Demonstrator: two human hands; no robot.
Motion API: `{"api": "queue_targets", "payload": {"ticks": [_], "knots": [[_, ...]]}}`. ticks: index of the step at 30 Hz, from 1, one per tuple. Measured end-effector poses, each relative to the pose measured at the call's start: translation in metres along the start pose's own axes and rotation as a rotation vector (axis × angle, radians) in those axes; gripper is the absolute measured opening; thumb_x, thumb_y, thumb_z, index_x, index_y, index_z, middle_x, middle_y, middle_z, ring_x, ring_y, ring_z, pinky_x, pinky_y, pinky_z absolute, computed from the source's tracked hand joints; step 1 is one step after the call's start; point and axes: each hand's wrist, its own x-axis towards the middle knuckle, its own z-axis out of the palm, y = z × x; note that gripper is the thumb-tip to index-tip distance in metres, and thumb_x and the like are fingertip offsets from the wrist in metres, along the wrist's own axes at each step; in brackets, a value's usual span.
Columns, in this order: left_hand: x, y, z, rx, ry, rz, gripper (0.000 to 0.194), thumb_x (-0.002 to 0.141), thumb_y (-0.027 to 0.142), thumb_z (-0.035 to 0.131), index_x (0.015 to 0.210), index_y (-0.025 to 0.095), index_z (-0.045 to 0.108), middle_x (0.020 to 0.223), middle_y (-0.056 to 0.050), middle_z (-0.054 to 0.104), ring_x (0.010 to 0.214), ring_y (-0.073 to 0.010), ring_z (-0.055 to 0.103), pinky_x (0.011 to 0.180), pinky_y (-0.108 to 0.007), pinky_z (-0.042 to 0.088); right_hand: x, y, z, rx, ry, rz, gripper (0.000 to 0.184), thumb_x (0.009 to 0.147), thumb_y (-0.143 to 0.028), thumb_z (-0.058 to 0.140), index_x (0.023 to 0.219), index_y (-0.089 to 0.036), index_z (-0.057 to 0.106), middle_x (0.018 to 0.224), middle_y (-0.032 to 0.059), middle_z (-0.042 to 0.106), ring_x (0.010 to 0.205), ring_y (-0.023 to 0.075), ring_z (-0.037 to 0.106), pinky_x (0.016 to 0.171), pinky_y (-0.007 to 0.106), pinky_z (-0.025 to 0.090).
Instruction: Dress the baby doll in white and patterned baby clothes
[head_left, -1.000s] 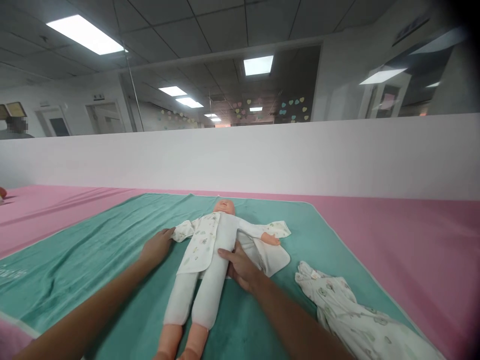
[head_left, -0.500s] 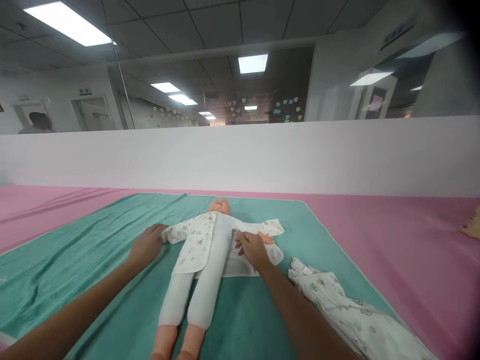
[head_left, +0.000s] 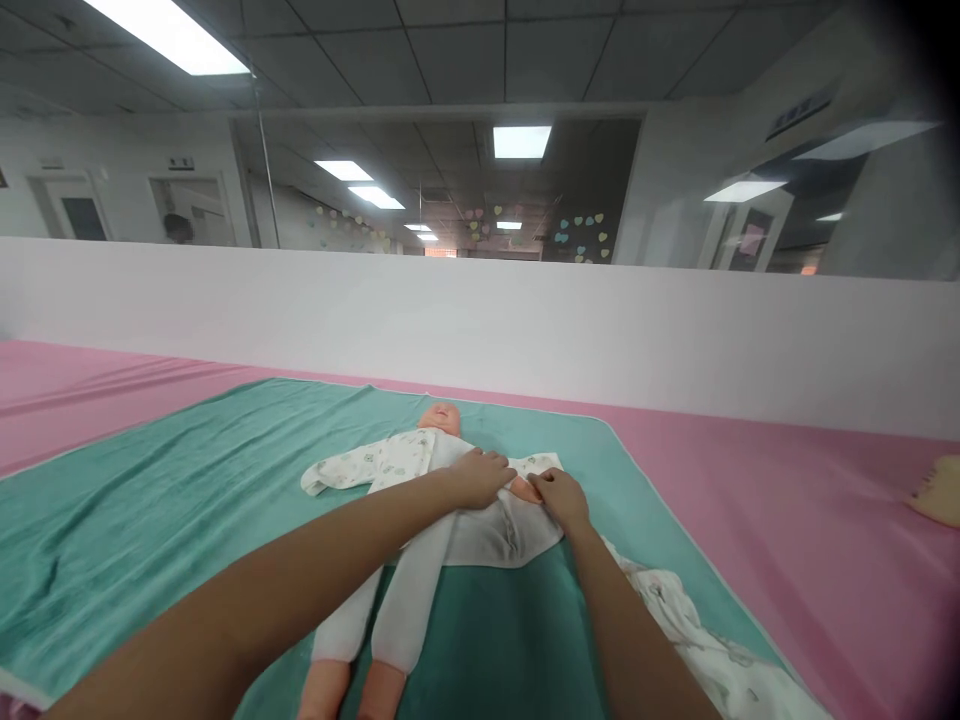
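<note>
A baby doll [head_left: 439, 418] lies on its back on a green blanket [head_left: 187, 460], dressed in a white bodysuit. A white patterned baby jacket [head_left: 409, 455] is spread under and partly over it; the sleeve at the left is stretched out flat. Across the doll's body reaches my left hand [head_left: 478, 478], its fingers curled round the doll's arm at the right. Close by, my right hand [head_left: 562, 498] pinches the doll's hand [head_left: 525, 489] beside the sleeve at the right. The fingertips of both hands are partly hidden.
Patterned white clothing [head_left: 697, 620] lies crumpled at the lower right, partly behind my right forearm. A pink sheet [head_left: 750, 510] spreads beneath the blanket. A low white partition [head_left: 450, 320] runs along the back. At the right edge sits a beige object [head_left: 937, 490].
My left hand has left the sleeve at the left and crossed to the doll's other arm. My right hand has shifted right to the doll's hand. The view has tilted slightly.
</note>
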Motion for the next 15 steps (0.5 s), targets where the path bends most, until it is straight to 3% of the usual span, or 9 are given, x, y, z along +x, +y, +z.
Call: {"api": "queue_targets", "payload": {"ticks": [3, 6, 10, 15], "knots": [[0.021, 0.01, 0.015, 0.086, -0.017, 0.0, 0.038, 0.08, 0.019, 0.048, 0.118, 0.014, 0.047, 0.11, -0.015, 0.057, 0.097, -0.0256, 0.054, 0.077, -0.039, 0.041, 0.001, -0.002, 0.002, -0.053, -0.113, -0.065, 0.041, 0.077, -0.052, 0.045, 0.057, -0.019, 0.057, 0.065, 0.0036, 0.061, 0.063, 0.0154, 0.053, 0.056, 0.025, 0.03], [0.032, 0.011, 0.021, 0.112, -0.033, 0.005, 0.036, 0.076, 0.019, 0.054, 0.112, 0.014, 0.05, 0.106, -0.015, 0.059, 0.094, -0.0264, 0.056, 0.074, -0.039, 0.041, 0.005, -0.001, 0.003, -0.041, -0.166, -0.109, 0.044, 0.084, -0.048, 0.036, 0.06, -0.018, 0.058, 0.069, 0.0049, 0.062, 0.066, 0.015, 0.054, 0.058, 0.024, 0.032], [0.025, -0.005, 0.012, 0.106, -0.004, 0.03, 0.022, 0.081, 0.02, 0.049, 0.102, 0.017, 0.053, 0.097, -0.01, 0.061, 0.09, -0.0243, 0.057, 0.071, -0.035, 0.041, 0.007, -0.001, 0.006, 0.014, -0.218, -0.134, 0.04, 0.083, -0.04, 0.04, 0.057, -0.017, 0.057, 0.062, 0.0051, 0.06, 0.062, 0.0143, 0.053, 0.058, 0.024, 0.032], [0.006, -0.023, -0.008, 0.139, 0.042, 0.032, 0.013, 0.082, 0.021, 0.048, 0.094, 0.018, 0.053, 0.093, -0.008, 0.061, 0.084, -0.0209, 0.056, 0.068, -0.032, 0.039, -0.002, -0.008, 0.013, 0.17, -0.254, -0.118, 0.013, 0.064, -0.027, 0.062, 0.057, -0.016, 0.059, 0.059, 0.0023, 0.059, 0.061, 0.0142, 0.052, 0.057, 0.024, 0.031]]}}
